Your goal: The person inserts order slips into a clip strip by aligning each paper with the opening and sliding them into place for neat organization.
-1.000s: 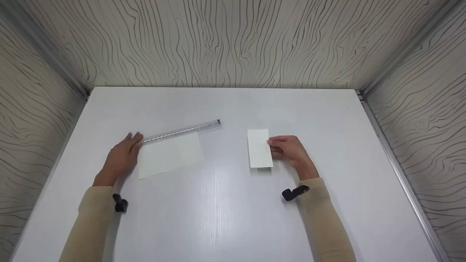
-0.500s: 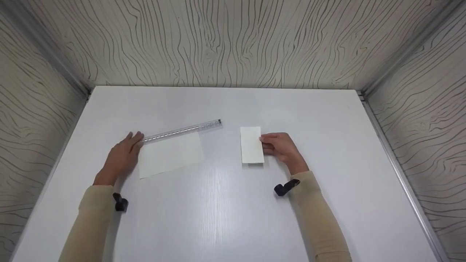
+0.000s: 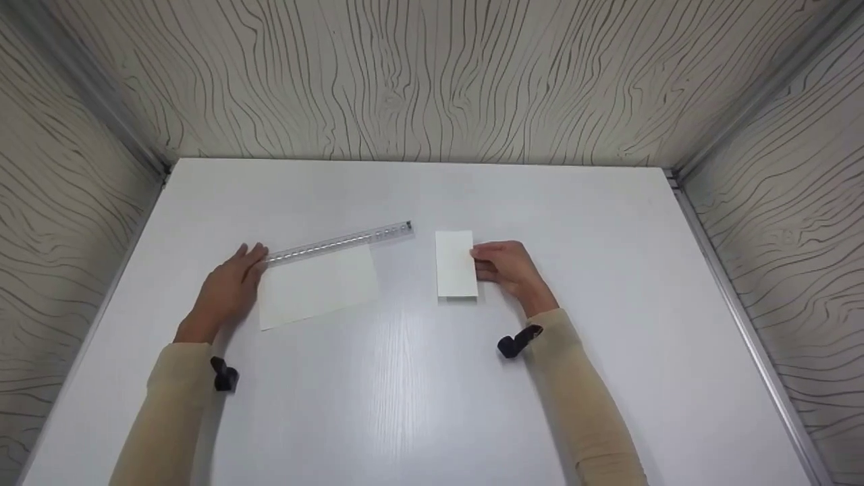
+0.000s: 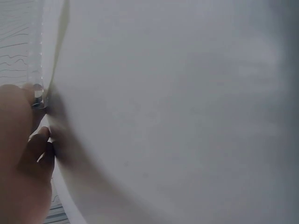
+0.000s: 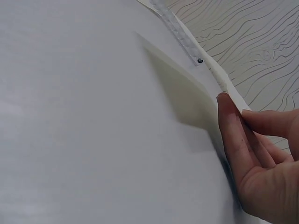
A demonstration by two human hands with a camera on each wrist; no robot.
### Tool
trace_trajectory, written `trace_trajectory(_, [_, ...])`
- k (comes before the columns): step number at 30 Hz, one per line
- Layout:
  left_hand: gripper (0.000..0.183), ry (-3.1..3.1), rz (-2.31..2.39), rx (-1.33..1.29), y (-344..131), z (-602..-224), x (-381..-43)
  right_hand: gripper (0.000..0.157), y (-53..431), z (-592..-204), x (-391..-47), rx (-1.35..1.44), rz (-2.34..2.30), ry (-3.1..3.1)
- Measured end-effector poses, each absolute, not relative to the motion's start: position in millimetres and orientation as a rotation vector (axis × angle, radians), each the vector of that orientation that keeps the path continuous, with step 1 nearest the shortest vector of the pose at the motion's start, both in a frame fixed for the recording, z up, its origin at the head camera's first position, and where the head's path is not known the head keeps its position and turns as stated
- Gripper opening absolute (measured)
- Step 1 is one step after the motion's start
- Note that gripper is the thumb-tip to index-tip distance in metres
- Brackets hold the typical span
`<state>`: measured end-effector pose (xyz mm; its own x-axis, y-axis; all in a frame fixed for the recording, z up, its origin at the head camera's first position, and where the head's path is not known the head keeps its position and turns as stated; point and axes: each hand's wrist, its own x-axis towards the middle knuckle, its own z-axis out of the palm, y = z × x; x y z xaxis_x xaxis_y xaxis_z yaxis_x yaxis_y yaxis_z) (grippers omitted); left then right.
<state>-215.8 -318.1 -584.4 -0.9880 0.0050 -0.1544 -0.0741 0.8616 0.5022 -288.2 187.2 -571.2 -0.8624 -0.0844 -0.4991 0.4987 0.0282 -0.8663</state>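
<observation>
In the head view, my left hand (image 3: pixel 229 290) is at the left end of a clear plastic ruler (image 3: pixel 337 243), its end between thumb and forefinger. The ruler slants up to the right, along the upper edge of a pale sheet of paper (image 3: pixel 317 287) lying flat. My right hand (image 3: pixel 509 270) pinches a smaller white rectangle of paper (image 3: pixel 455 263) by its right edge, thumb on top and fingers beneath. In the right wrist view, this paper (image 5: pixel 219 77) appears nearly edge-on, close over the table. The ruler's far tip (image 5: pixel 198 60) shows beyond it.
A white table (image 3: pixel 405 405) carries all of this. Wood-grain patterned panels (image 3: pixel 418 81) stand behind it and at both sides. Metal rails (image 3: pixel 742 331) run along its side edges. A small black camera (image 3: pixel 518 342) sits at each wrist.
My right hand has carried the small paper leftward and slightly away from me, closer to the ruler's right end. The left hand, ruler and flat sheet have stayed in place.
</observation>
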Motion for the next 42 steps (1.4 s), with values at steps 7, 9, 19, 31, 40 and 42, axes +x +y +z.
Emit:
trace_trajectory(7, [0.059,2.869,0.799,-0.069,-318.2,-584.7,-215.4,0.037,179.2,-570.2,-292.9,0.438,-1.885,1.91])
trace_trajectory(9, [0.059,2.866,0.805,-0.076,-317.8,-584.3,-215.0,0.038,176.5,-570.1,-294.6,0.436,-1.881,1.914])
trace_trajectory(19, [0.058,2.874,0.811,-0.046,-316.7,-584.4,-214.6,0.035,162.1,-572.4,-299.1,0.452,-1.865,1.91])
trace_trajectory(31, [0.061,2.873,0.806,-0.066,-318.4,-583.6,-214.7,0.038,151.2,-570.2,-306.6,0.406,-1.831,1.972])
trace_trajectory(40, [0.058,2.885,0.797,-0.07,-318.4,-586.6,-214.8,0.032,143.5,-568.1,-311.6,0.42,-1.8,2.0])
trace_trajectory(42, [0.058,2.885,0.803,-0.071,-317.9,-586.4,-215.0,0.032,141.8,-567.6,-311.8,0.419,-1.8,1.998])
